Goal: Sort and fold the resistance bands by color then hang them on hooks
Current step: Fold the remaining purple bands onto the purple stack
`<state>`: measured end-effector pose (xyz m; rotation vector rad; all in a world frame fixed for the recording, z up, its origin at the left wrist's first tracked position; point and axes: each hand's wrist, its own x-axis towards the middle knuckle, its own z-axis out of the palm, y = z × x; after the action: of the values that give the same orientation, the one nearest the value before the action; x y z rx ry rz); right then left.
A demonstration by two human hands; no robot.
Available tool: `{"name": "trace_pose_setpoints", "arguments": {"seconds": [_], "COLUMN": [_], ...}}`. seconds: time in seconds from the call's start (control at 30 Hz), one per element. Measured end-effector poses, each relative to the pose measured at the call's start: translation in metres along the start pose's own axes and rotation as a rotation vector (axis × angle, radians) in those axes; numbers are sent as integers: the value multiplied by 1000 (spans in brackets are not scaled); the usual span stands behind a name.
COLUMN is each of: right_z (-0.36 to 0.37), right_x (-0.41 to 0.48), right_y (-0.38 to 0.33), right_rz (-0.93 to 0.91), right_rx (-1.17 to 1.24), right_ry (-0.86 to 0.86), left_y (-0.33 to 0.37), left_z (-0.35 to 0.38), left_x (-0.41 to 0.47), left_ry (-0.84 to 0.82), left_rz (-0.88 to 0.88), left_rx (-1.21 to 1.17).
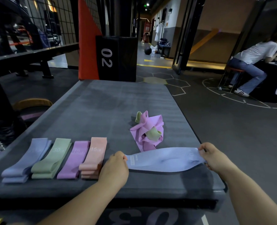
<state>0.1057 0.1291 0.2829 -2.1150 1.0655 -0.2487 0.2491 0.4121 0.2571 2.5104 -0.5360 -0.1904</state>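
Note:
A light blue resistance band [163, 159] is stretched flat between my hands, low over the grey mat [111, 103]. My left hand [115, 168] pinches its left end and my right hand [212, 157] pinches its right end. To the left lie folded piles in a row: blue [26, 159], green [51, 158], purple [74, 159] and pink [93, 157]. Behind the stretched band sits a tangled heap of purple bands [148, 132] with green bands [153, 133] caught in it.
The mat covers a black box marked 03 [142, 215]. A black box marked 02 [116, 57] and an orange post [87, 38] stand behind it. A person [251, 62] sits at a counter at the far right. Dark gym floor lies to the right.

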Motion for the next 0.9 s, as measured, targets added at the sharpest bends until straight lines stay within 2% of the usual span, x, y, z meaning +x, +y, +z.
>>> {"name": "trace_pose_setpoints", "arguments": {"seconds": [0.2, 0.37, 0.6, 0.9], "right_z": [3, 4, 4, 5], "right_x": [-2, -8, -12, -1], "right_y": [1, -4, -5, -1], "right_rz": [-74, -65, -101, -72], "right_rx": [-126, -145, -230, -132], "right_ry": [2, -106, -74, 9], "left_y": [3, 3, 3, 0], "left_z": [0, -1, -1, 4], "left_x": [-12, -11, -9, -4], "left_ry": [-32, -23, -10, 22], "left_rz": [79, 84, 62, 72], "left_rx": [107, 119, 98, 96]}}
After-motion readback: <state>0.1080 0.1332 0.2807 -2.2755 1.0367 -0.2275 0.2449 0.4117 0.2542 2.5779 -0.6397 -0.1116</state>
